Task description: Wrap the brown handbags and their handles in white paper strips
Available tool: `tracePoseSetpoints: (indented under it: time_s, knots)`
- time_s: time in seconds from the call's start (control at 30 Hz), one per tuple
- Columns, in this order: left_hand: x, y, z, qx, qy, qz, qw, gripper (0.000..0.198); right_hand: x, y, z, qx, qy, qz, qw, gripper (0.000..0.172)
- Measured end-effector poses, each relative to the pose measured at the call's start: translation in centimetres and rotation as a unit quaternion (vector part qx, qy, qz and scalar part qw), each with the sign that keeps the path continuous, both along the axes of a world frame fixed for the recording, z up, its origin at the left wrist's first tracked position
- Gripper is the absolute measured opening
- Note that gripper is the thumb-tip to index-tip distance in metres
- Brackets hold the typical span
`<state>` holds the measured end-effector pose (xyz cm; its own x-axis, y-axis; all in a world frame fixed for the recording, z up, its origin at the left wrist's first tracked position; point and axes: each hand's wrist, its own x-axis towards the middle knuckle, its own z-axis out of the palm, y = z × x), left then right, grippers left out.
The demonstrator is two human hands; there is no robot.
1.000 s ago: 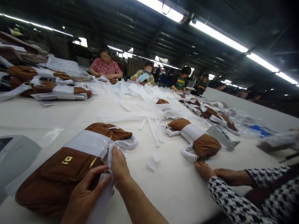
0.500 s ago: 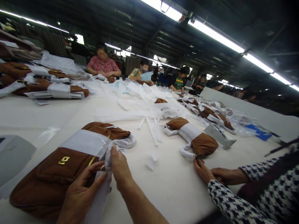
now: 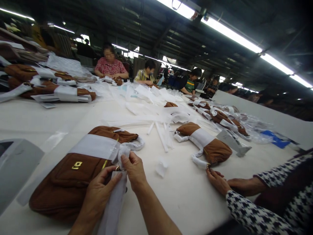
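Note:
A brown corduroy bag [image 3: 66, 182] with a gold emblem lies on the white table [image 3: 186, 195] in front of me, a white paper band across its middle. My left hand [image 3: 99, 192] pinches a white wrapping strip [image 3: 114, 202] at the bag's gold zipper edge. My right hand [image 3: 134, 171] grips the crumpled white wrap around the bag's strap, fingers closed. Both hands touch each other at the bag's right side.
A co-worker's hands [image 3: 220, 182] in a houndstooth sleeve work on a second wrapped brown bag [image 3: 207, 147] to my right. More wrapped bags [image 3: 49, 88] are stacked at the far left. White paper strips litter the middle. A grey device [image 3: 14, 166] sits at my left. Several people sit at the far end.
My hands have crept slightly up and right along the bag's edge and closed together on the white wrap. The co-worker's hands stay at the second bag.

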<state>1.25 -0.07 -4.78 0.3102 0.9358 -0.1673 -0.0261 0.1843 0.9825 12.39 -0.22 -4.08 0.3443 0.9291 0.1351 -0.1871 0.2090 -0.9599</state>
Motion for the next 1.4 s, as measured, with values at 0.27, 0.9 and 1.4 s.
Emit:
tracePoseSetpoints:
  time_s: [0.27,0.9,1.4]
  knots:
    - [0.5,0.6,-0.4,0.051,0.025,-0.016,0.998,0.055,0.0,-2.6,-1.5,-0.033,0.001,-0.056,0.998,0.029]
    - [2.6,0.6,-1.2,0.027,-0.107,0.037,0.993,0.036,-0.6,-5.8,-4.2,-0.122,0.105,0.015,0.987,0.044]
    - [1.4,0.6,-0.6,-0.085,-0.22,-0.035,0.971,0.034,0.8,-4.7,-4.5,-0.142,0.247,0.037,0.958,0.036]
